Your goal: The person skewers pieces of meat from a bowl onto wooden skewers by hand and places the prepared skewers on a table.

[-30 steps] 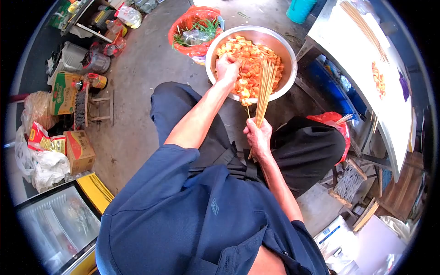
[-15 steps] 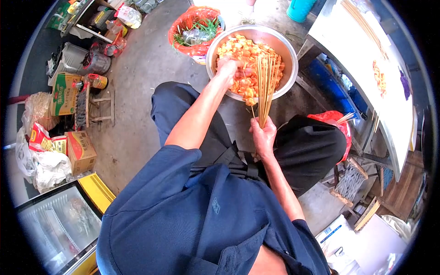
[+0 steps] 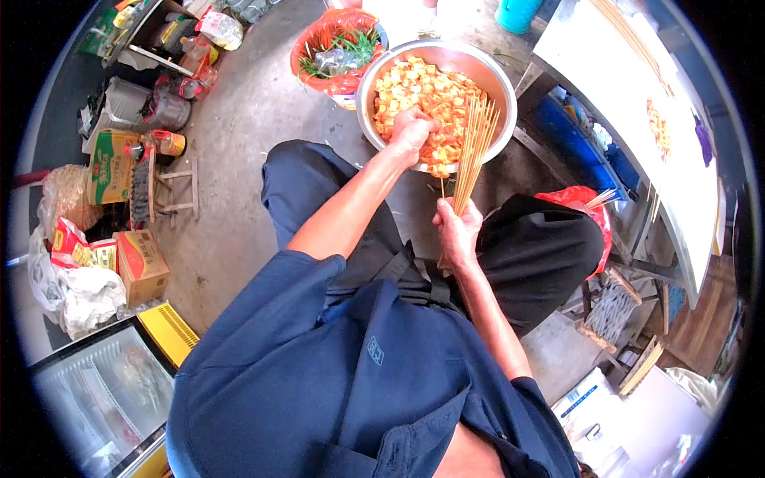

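Note:
A steel bowl point(image 3: 504, 119) full of orange-red coated chunks point(image 3: 426, 84) stands in front of my knees. My right hand point(image 3: 459, 231) is closed round a bundle of thin wooden skewers point(image 3: 476, 151), which fan out over the bowl's near right side. One skewer from the same hand points up at the near rim, with a few chunks point(image 3: 439, 170) threaded on it. Over the bowl's left part, my left hand point(image 3: 412, 131) has its fingers pinched together above the chunks; what they hold, if anything, is hidden.
A red-lined bucket point(image 3: 307, 60) with greens stands left of the bowl. At the right is a white table point(image 3: 606, 80) with skewers and chunks on it. Another person's legs point(image 3: 425, 14) show beyond the bowl. A red bag point(image 3: 599, 231) lies by my right knee.
My left hand has moved right and slightly nearer within the bowl. The skewer bundle has shifted right since the oldest frame. Another person's legs have come into view at the top.

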Tool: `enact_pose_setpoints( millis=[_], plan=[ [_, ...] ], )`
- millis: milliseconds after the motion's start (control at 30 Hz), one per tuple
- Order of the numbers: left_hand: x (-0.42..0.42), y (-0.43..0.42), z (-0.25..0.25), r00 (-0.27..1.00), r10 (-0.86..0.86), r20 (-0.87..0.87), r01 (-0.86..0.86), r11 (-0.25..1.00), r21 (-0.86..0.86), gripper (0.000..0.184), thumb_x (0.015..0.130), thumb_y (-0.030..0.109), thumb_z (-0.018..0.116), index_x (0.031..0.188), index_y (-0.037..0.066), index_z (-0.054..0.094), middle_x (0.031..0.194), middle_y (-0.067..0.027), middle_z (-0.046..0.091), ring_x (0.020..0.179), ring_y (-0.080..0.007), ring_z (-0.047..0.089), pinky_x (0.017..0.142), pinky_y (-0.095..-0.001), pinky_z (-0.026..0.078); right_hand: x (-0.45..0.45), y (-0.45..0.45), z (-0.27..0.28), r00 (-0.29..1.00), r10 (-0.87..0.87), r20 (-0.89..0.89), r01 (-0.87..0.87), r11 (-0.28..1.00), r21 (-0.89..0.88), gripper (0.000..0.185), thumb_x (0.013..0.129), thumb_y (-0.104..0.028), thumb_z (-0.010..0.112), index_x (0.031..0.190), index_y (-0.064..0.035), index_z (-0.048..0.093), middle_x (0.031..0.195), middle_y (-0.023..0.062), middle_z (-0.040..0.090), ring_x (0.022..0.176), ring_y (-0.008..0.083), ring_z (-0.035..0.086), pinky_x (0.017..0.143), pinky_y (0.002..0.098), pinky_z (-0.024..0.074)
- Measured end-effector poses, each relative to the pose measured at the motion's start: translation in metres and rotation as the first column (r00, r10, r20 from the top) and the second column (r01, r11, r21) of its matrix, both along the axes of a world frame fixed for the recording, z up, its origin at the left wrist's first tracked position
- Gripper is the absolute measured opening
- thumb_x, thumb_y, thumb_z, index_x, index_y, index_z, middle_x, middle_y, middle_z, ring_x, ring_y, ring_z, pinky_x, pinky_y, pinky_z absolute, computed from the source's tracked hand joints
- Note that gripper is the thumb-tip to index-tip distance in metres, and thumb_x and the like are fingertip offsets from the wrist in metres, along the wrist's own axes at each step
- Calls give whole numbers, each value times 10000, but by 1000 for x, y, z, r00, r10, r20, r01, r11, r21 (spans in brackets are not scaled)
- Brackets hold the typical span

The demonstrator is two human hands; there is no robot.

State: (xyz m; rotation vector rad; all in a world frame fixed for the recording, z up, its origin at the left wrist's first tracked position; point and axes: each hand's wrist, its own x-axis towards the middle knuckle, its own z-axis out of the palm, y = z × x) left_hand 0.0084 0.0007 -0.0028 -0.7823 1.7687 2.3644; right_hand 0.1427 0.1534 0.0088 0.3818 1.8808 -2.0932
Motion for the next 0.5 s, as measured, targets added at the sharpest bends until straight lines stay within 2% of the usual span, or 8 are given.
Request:
enact_pose_setpoints(
  millis=[33,100,167,267,300,367,400,500],
  plan=[
    [-4,-1,-3,999,31,-31,-34,995,-97,145,802,-19,627,896,24,526,769,-87,619,683,-192,641,576,-321,548,-5,0,6,997,-6,72,8,1000,-22,74,872,-93,610,848,-42,562,600,1,546,491,68,479,447,217,373],
    [-3,-2,1,992,99,-75,-91,991,102,139,815,9,643,901,29,536,808,-83,620,669,-169,613,616,-325,561,-15,1,3,1000,24,19,-24,999,-25,78,871,-104,613,859,-48,560,603,1,554,471,57,452,420,210,334],
    [-9,-6,-13,988,101,-115,-88,990,113,85,821,27,635,868,35,565,800,-61,606,664,-162,610,639,-309,549,-19,1,-1,999,19,28,-18,1000,-24,83,871,-113,614,855,-50,562,602,-1,554,455,56,438,405,213,321],
    [-8,-3,-5,985,70,-157,-15,946,324,202,881,73,586,1052,28,488,895,-112,642,784,-216,673,636,-334,581,-19,1,-3,998,14,67,-12,999,-34,95,876,-128,614,864,-54,556,606,-1,553,448,52,428,400,209,314],
    [-4,-3,-2,985,61,-159,-7,947,322,202,881,73,586,1052,28,488,895,-112,642,784,-216,673,636,-334,581,-18,2,-2,998,6,65,-3,999,-36,95,876,-128,614,864,-54,556,606,-1,553,448,52,428,400,209,314],
    [-1,-4,9,975,-222,11,220,971,93,223,876,62,581,1073,26,484,900,-117,653,767,-217,680,630,-316,582,-17,4,2,995,6,95,5,994,-108,111,883,-151,614,880,-62,547,612,-3,551,446,44,412,400,201,302],
    [1,-4,20,958,-286,-10,286,953,99,220,861,43,579,1062,26,492,892,-120,661,767,-214,686,637,-311,585,-17,4,2,996,4,91,7,993,-121,120,888,-166,612,890,-70,540,615,-6,547,443,37,395,397,196,289],
    [-7,-11,10,945,-326,38,323,944,63,243,850,36,576,1085,32,511,891,-108,659,636,-150,631,496,-240,492,-16,3,2,999,0,36,6,989,-147,147,900,-204,590,876,-68,537,620,-7,548,458,43,404,405,203,299]
  ],
)
